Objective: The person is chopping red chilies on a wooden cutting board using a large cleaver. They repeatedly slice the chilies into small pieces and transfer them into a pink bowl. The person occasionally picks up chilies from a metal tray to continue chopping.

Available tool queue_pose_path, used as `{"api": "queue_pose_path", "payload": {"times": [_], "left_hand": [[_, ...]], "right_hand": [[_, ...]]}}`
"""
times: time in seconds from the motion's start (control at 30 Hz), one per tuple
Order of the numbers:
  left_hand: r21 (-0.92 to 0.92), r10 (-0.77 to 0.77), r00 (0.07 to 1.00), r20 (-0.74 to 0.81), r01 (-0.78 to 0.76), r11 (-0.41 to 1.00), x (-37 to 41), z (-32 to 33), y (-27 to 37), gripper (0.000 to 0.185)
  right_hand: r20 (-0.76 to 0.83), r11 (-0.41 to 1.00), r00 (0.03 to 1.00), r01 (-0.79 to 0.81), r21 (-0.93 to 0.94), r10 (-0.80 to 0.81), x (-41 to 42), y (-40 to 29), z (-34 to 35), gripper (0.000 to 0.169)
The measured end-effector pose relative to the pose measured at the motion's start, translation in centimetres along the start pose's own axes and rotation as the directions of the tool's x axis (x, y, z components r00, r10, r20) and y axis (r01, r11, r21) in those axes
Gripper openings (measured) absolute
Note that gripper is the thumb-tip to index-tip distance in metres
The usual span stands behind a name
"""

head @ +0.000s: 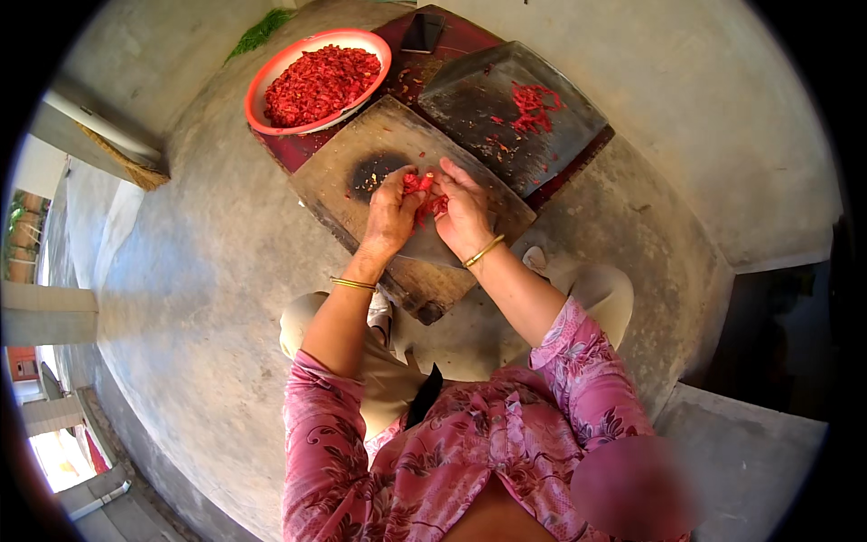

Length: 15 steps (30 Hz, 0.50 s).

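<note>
My left hand [391, 211] grips a bunch of wrinkled red chili peppers [421, 183] above a worn wooden cutting board [339, 159]. Fingers of my right hand [463, 209] are curled round the other side of the same bunch, its palm partly turned up. A few red strands hang between the two hands. On the board beneath them lies a flat grey piece [440, 245], perhaps a cleaver blade, mostly covered by my hands. Pale seeds and scraps are scattered over a dark patch [376, 173] left of my fingers.
An orange-rimmed basin [251, 101] full of chopped red peppers [318, 85] stands at the far left. At the right, a dark metal tray [467, 112] holds a small heap of red peppers [534, 107]. A phone [423, 32] lies on the dark red table [464, 34]. A broom [129, 166] leans at left.
</note>
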<state>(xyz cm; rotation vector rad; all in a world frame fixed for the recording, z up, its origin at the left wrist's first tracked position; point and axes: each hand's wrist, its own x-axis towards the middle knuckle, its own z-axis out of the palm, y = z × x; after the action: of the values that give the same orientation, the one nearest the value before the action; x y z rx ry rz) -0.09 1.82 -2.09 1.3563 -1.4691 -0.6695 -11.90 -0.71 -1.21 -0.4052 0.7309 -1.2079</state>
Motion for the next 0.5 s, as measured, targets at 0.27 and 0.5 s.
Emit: {"api": "queue_pose_path", "payload": {"times": [0.27, 0.5], "left_hand": [[0.185, 0.205, 0.978, 0.036, -0.208, 0.96, -1.0, 1.1, 2.3, 0.046], [0.14, 0.174, 0.979, 0.108, -0.188, 0.972, 0.3, 0.0, 2.0, 0.045]], "right_hand": [[0.046, 0.998, 0.997, 0.06, 0.034, -0.061, 0.6, 0.3, 0.7, 0.062], [0.319, 0.995, 0.948, 0.018, -0.093, 0.013, -0.3, -1.4, 1.2, 0.073]]}}
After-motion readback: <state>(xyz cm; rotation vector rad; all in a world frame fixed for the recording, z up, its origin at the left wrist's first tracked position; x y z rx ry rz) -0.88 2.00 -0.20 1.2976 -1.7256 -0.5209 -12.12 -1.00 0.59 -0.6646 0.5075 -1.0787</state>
